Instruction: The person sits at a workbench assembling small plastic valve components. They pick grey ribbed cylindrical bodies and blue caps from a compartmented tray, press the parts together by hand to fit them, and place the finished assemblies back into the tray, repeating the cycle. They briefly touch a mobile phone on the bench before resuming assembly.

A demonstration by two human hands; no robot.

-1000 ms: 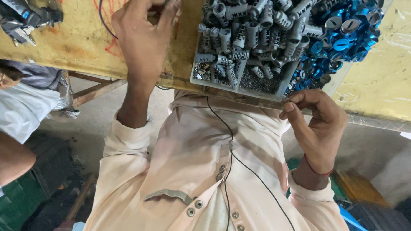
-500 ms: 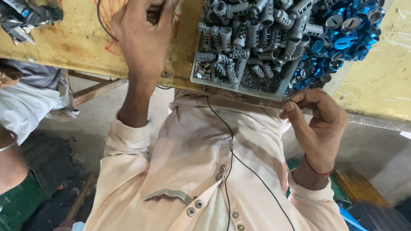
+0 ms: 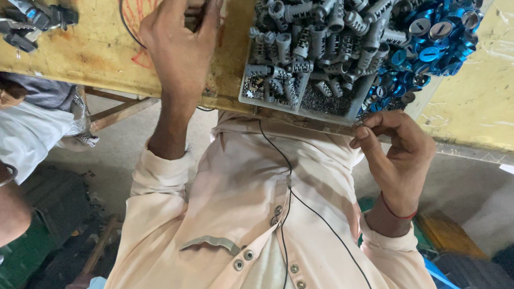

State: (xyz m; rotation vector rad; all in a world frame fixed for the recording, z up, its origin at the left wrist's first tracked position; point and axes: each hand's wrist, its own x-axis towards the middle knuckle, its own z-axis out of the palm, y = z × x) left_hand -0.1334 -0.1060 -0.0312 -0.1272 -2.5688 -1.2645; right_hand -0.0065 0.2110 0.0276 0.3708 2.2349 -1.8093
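Across the top of the view runs a worn yellow counter [image 3: 72,47] with red scribbles, its near edge above a grey concrete floor [image 3: 126,140] and a wooden crossbar underneath. Near the left hand [image 3: 178,42], which lies on the counter with fingers curled around something small I cannot make out, a black cable [image 3: 127,20] loops. Just right of it sits a grey tray [image 3: 332,104] heaped with grey metal cylinders [image 3: 312,35], their long axes pointing every way, beside a pile of blue caps [image 3: 437,31]. The right hand [image 3: 393,152], at the counter's edge, pinches a tiny part at the fingertips, too small to tell its direction.
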